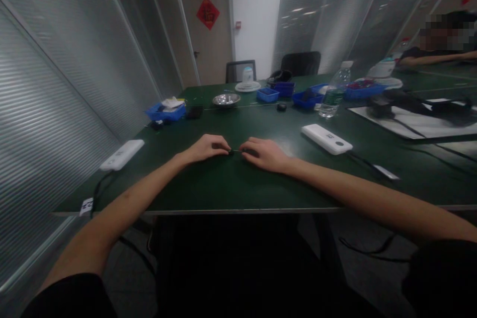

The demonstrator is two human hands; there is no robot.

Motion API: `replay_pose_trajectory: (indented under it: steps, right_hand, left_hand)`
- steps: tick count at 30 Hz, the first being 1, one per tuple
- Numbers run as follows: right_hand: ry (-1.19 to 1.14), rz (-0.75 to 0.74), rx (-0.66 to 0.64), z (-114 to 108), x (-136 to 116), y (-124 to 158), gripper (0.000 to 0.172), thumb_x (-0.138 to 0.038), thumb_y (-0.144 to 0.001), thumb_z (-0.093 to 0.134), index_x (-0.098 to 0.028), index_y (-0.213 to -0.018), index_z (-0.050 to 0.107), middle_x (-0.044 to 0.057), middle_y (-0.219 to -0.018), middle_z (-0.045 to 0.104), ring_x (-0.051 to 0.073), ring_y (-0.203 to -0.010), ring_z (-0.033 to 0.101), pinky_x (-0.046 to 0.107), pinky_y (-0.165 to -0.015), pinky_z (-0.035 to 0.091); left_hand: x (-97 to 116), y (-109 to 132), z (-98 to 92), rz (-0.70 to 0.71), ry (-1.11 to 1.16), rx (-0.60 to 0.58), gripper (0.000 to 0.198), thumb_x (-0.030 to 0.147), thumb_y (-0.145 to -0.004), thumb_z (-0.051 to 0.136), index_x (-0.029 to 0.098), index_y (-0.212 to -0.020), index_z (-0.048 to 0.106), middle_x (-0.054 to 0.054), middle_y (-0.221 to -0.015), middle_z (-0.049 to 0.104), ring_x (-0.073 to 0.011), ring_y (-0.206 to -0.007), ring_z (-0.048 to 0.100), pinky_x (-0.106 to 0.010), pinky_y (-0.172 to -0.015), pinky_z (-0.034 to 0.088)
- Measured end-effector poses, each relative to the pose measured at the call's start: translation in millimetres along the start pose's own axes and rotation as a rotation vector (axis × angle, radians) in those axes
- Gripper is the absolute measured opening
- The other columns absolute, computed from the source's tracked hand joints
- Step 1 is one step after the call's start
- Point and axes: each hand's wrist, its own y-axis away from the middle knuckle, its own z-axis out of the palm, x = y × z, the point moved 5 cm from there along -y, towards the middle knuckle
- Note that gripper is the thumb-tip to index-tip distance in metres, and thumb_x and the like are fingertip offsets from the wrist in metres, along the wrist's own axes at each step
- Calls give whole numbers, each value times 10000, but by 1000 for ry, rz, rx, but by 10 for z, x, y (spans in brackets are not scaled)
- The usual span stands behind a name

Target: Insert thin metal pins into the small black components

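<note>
Towards the front edge of the dark green worktop (238,191), the left hand (209,147) is pinching a small black object (231,152), and the right hand (266,154) is grasping a thin silvery rod (237,150), which is pointing to this object. A white oblong plastic device (122,155) is lying by the left edge

Left arm (128,203) and right arm (346,186) outstretched, left grip (206,148) and right grip (267,154) close together, fingers (223,143) pinched.

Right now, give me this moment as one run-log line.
left hand: pinching small black piece; right hand: holding thin tool, type unclear; metal bowl: beyond hands
</note>
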Motion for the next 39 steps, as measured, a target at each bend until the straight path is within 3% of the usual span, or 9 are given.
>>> replay_pose_trajectory:
  steps: [4, 20, 39]
  right_hand:
    - [-6, -22, 4, -32, -36, 12, 287, -379, -1044, 534, -214, -1234, 673, 63, -1097, 660, 167, -828, 615, 281, -700, 413]
    - [29, 26, -36, -83, -78, 10, 286, -346, -997, 564, -214, -1220, 687, 66, -1104, 628, 157, -787, 576, 282, -685, 393]
    - [111, -111, 5, -60, -113, 67, 324, -358, -1064, 501, -217, -1304, 667, 90, -1139, 617, 173, -831, 599, 289, -673, 438]
  left_hand:
    - [125, -29, 138, -20, 29, -22, 262, 353, -943, 729, 196, -1151, 761, -70, -1073, 742, -199, -967, 676, -326, -846, 506]
    - [48, -2, 82, -58, 75, 7, 225, 361, -934, 728, 168, -1038, 781, -94, -1057, 746, -222, -980, 681, -354, -901, 514]
    - [-75, -17, 186, -164, 325, -70, 303, 406, -966, 685, 165, -1135, 761, -102, -1117, 743, -224, -1034, 682, -368, -941, 518]
